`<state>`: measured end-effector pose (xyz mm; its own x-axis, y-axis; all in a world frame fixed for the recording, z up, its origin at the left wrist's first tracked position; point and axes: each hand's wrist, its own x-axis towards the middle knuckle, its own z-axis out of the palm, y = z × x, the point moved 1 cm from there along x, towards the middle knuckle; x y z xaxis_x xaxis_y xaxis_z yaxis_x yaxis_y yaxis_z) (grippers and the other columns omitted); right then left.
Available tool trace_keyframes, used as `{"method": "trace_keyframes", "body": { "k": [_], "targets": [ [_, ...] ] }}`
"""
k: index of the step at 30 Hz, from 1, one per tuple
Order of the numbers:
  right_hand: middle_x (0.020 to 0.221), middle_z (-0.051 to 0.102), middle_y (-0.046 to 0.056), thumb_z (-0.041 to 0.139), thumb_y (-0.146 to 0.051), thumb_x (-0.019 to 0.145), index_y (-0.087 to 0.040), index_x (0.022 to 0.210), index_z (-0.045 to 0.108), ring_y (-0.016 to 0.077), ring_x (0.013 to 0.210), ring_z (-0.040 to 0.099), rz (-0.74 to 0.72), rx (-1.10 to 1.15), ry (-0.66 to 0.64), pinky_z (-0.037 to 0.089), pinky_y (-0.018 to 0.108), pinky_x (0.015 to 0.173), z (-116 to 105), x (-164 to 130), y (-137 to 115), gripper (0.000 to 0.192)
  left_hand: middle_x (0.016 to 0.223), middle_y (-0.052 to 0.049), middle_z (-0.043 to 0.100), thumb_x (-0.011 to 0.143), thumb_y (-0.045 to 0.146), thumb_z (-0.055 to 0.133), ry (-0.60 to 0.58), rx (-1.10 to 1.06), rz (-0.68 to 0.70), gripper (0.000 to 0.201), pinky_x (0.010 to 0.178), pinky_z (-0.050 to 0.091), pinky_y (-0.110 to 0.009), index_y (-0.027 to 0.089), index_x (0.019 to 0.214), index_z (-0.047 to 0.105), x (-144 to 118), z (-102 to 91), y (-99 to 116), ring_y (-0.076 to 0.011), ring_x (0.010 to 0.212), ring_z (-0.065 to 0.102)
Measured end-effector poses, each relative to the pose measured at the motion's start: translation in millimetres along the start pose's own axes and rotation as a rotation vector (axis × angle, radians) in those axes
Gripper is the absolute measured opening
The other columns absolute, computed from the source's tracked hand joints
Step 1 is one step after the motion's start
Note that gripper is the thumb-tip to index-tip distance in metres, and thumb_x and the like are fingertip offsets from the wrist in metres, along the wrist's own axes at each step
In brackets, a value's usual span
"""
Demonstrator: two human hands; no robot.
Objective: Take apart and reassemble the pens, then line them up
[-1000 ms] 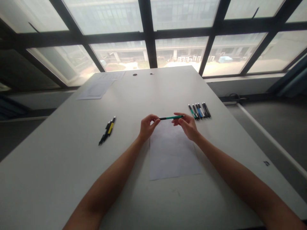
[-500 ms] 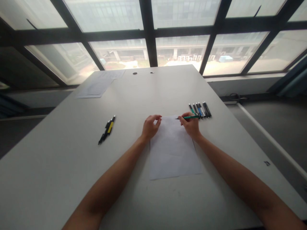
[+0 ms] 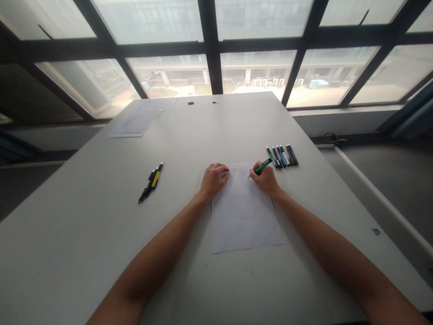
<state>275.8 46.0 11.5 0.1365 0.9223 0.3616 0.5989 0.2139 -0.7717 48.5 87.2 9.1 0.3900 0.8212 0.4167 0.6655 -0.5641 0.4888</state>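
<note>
- The right hand (image 3: 267, 179) sits just right of the frame's centre, fingers curled tight around a green pen (image 3: 263, 166).
- The pen tilts, its tail pointing up and right, its tip down at the top edge of the paper (image 3: 241, 216); whether the tip actually touches the sheet is too small to tell.
- The left hand (image 3: 213, 178) lies just left of centre, loosely curled, fingers bent under and close together, holding nothing.
- Its fingertips (image 3: 223, 173) rest on the paper's upper left corner.
- The two hands are near each other but apart, with bare paper between them.
- The paper lies flat on the table (image 3: 84, 234), in the middle of the frame, its long side running toward the person.
- A row of pens (image 3: 282, 156) lies side by side on the table just up and right of the right hand, close to the green pen's tail.
- Left of centre, well apart from both hands, lie dark pens (image 3: 150, 182), one with a yellow band.
- More sheets (image 3: 137, 123) lie at the table's far edge, in the upper left, below the window (image 3: 216, 27).
</note>
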Motion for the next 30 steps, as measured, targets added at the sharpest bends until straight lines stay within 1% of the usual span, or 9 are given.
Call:
{"method": "trace_keyframes", "body": {
  "k": [3,5,8,9,12,14,19,23,30],
  "targets": [
    [0.057,0.057,-0.003,0.059,-0.036,0.088,-0.021,0.072,0.054,0.0131,0.054,0.054,-0.031,0.069,0.114,0.040,0.024,0.057,-4,-1,-1,0.023,0.105,-0.005,0.072,0.085,0.021,0.065,0.015,-0.004,-0.003,0.012,0.099,0.047,-0.040,0.022,0.094,0.073,1,-2.9,4,-0.0223,0.103,0.062],
    [0.062,0.060,-0.001,0.054,-0.043,0.094,-0.020,0.082,0.057,0.0135,0.057,0.056,-0.083,0.133,0.194,0.043,0.024,0.059,-7,-2,-3,0.026,0.106,-0.006,0.071,0.088,0.024,0.064,0.079,-0.005,0.010,0.013,0.099,0.045,-0.041,0.022,0.098,0.073,1,-8.0,11,-0.0231,0.104,0.061],
    [0.073,0.065,0.001,0.045,-0.043,0.100,-0.020,0.098,0.059,0.0142,0.063,0.060,-0.162,0.172,0.149,0.046,0.025,0.063,-9,-6,-8,0.027,0.103,-0.007,0.071,0.096,0.028,0.054,0.155,-0.104,0.138,0.022,0.097,0.045,-0.041,0.021,0.112,0.068,-2,-16.6,28,-0.0215,0.101,0.061],
    [0.077,0.067,0.002,0.043,-0.041,0.101,-0.021,0.102,0.059,0.0146,0.066,0.062,-0.185,0.161,0.106,0.047,0.025,0.065,-9,-8,-11,0.026,0.101,-0.007,0.071,0.097,0.029,0.053,0.122,-0.171,0.223,0.026,0.095,0.046,-0.039,0.021,0.119,0.065,-4,-18.0,34,-0.0203,0.098,0.062],
    [0.087,0.068,0.003,0.042,-0.031,0.100,-0.022,0.116,0.054,0.0162,0.078,0.065,-0.289,0.087,-0.058,0.048,0.026,0.072,-8,-14,-18,0.022,0.102,-0.008,0.071,0.096,0.036,0.058,-0.099,-0.320,0.476,0.040,0.092,0.049,-0.037,0.022,0.133,0.057,-10,-16.5,53,-0.0197,0.094,0.064],
    [0.092,0.067,0.004,0.046,-0.025,0.096,-0.021,0.126,0.048,0.0176,0.081,0.064,-0.357,0.026,-0.148,0.049,0.027,0.073,-8,-16,-23,0.031,0.103,-0.009,0.071,0.092,0.041,0.063,-0.177,-0.367,0.549,0.049,0.092,0.050,-0.037,0.023,0.137,0.055,-13,-13.4,61,-0.0206,0.095,0.065],
    [0.107,0.064,0.011,0.047,-0.018,0.092,-0.017,0.135,0.040,0.0216,0.093,0.063,-0.419,-0.112,-0.192,0.051,0.032,0.079,-3,-18,-29,0.044,0.104,-0.011,0.072,0.085,0.045,0.072,-0.126,-0.388,0.594,0.048,0.092,0.050,-0.039,0.022,0.126,0.063,-15,-10.3,67,-0.0233,0.098,0.065],
    [0.120,0.059,0.014,0.044,-0.017,0.093,-0.018,0.142,0.032,0.0226,0.099,0.061,-0.430,-0.127,-0.206,0.052,0.034,0.080,-1,-19,-29,0.050,0.096,-0.010,0.071,0.088,0.038,0.069,-0.103,-0.365,0.569,0.028,0.086,0.050,-0.037,0.021,0.111,0.069,-16,-7.7,65,-0.0213,0.092,0.065],
    [0.122,0.054,0.014,0.057,-0.018,0.083,-0.019,0.145,0.032,0.0219,0.096,0.058,-0.447,0.047,-0.257,0.053,0.037,0.083,-1,-19,-24,0.067,0.091,-0.008,0.071,0.092,0.033,0.064,-0.051,-0.288,0.563,0.018,0.083,0.050,-0.036,0.020,0.105,0.066,-18,-3.2,68,-0.0201,0.087,0.064]
  ]
}}
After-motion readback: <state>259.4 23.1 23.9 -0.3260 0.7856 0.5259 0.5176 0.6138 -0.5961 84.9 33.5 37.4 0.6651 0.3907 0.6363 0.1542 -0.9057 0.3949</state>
